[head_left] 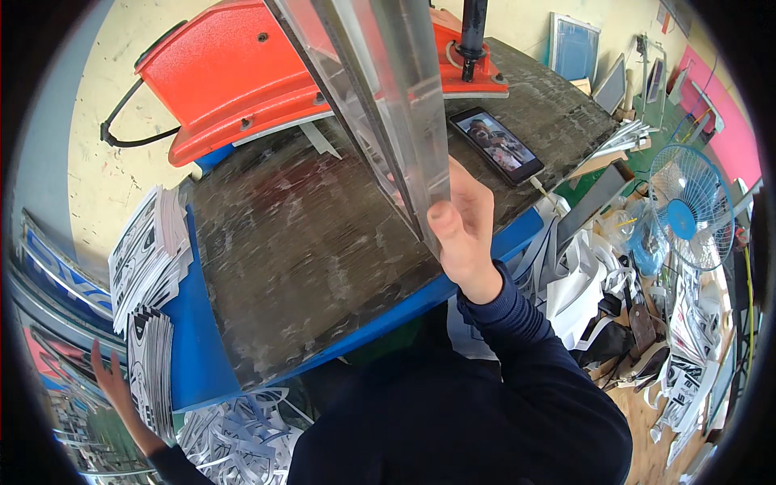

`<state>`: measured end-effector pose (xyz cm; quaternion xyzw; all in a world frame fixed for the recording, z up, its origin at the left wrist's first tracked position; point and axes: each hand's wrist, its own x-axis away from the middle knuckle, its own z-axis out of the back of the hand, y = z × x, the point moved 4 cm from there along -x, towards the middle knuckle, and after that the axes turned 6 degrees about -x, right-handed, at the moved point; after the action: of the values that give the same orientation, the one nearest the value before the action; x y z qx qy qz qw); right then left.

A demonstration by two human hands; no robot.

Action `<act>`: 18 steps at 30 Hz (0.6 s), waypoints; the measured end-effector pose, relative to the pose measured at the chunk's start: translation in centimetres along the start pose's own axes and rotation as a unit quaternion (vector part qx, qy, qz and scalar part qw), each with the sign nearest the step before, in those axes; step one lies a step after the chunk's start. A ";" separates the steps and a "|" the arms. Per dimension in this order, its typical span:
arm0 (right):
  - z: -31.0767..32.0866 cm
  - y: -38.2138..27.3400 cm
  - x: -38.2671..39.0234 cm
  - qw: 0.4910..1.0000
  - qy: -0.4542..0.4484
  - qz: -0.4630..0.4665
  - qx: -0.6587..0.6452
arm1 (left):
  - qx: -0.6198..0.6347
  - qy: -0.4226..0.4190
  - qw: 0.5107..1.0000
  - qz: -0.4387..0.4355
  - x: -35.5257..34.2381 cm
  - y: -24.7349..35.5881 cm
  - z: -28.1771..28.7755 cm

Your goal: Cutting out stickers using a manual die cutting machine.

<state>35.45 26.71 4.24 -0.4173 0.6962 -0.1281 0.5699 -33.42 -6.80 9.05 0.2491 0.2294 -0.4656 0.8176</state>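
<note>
My right hand (461, 230) grips a long clear plastic strip with dark edges (412, 105), held upright over the dark, worn worktop (279, 242). Its fingers wrap behind the strip, with the thumb on the near face. At the lower left, my left hand (121, 392) has its fingers apart, beside a stack of printed white sheets (149, 364); whether it touches them I cannot tell. A second, fanned pile of printed sheets (145, 250) lies just above. A black phone (495, 145) with a picture on screen lies to the right of the strip, a cable plugged into it.
A red press machine (210, 73) stands at the back of the worktop, whose blue edge shows at left and front. At right are a blue fan (687, 210), heaps of white bags (574, 291) and frames (570, 52) against the wall. White offcuts (230, 436) pile below the left edge.
</note>
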 end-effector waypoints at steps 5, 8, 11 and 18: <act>0.7 0.2 0.2 0.999 -0.018 0.001 0.049 | 0.020 -0.109 0.991 -0.077 -7.2 7.7 -9.9; 1.1 0.3 0.0 0.995 -0.039 0.030 0.089 | -0.044 -0.147 0.984 -0.094 -8.2 8.2 -14.2; 1.1 0.7 0.2 0.997 -0.028 0.014 0.065 | -0.084 -0.212 0.969 -0.093 -8.5 7.0 -16.0; 1.2 1.2 0.4 0.999 -0.026 -0.005 0.027 | -0.003 -0.186 0.980 -0.065 -10.6 5.0 -15.1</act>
<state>36.03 27.56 2.76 -0.4082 0.6752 -0.1384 0.5986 -36.07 11.66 4.85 0.1398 0.0902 -0.5549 0.8151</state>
